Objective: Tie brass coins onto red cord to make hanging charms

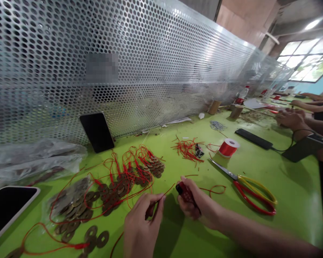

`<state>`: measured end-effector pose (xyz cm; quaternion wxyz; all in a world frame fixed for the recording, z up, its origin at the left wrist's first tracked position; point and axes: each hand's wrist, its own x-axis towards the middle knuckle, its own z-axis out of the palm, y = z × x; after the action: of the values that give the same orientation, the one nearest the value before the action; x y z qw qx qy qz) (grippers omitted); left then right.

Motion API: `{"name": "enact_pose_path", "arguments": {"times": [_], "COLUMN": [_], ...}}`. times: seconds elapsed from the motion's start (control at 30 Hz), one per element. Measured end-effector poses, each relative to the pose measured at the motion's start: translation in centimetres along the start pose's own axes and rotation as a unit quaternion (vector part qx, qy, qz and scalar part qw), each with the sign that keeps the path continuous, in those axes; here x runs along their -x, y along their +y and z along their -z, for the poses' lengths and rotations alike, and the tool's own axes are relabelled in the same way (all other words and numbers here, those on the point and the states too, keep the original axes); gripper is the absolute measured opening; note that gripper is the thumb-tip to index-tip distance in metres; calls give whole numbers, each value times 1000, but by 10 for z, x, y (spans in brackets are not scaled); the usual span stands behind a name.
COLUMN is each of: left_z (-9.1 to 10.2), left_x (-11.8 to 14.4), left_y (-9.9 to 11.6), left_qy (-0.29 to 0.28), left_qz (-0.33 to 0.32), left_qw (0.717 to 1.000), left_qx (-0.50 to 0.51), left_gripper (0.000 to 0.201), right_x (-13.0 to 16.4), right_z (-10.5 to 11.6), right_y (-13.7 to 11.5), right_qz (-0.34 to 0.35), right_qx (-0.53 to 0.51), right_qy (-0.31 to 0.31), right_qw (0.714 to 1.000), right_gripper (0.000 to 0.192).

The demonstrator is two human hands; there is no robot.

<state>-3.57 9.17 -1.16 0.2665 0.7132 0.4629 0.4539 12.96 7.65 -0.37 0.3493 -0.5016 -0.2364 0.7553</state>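
Between the thumb and fingers of my left hand (144,222) is a thin red cord (169,190), its free end pointing toward my other hand. My right hand (195,202) is wrapped round a dark red lighter (186,194) with a black top, thumb near that top. No flame shows. To the left lie bunches of brass coins (121,186) with holes, tied with red cord loops (129,157). Loose coins (102,239) lie nearer to me. A red cord loop (218,190) rests on the table beyond my right hand.
Scissors (242,182) with red and yellow handles lie open at right, near a spool of red thread (228,147). Cord scraps (187,148) lie mid-table. One phone (97,130) leans on the perforated metal screen (150,64); another (10,211) lies left. A co-worker's hands (290,116) are at far right.
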Motion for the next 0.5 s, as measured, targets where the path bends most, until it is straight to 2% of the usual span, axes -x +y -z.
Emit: {"name": "enact_pose_path", "arguments": {"times": [0.23, 0.5], "left_z": [-2, -1], "left_x": [1, 0], "left_y": [-1, -2], "left_qy": [-11, 2], "left_qz": [11, -6], "left_qw": [1000, 1000], "left_qx": [7, -10], "left_gripper": [22, 21], "right_x": [2, 2], "right_z": [-5, -6], "right_y": [-3, -5], "right_qz": [10, -8], "right_qx": [14, -1], "right_qy": [37, 37], "right_qw": [999, 999], "right_gripper": [47, 49]}}
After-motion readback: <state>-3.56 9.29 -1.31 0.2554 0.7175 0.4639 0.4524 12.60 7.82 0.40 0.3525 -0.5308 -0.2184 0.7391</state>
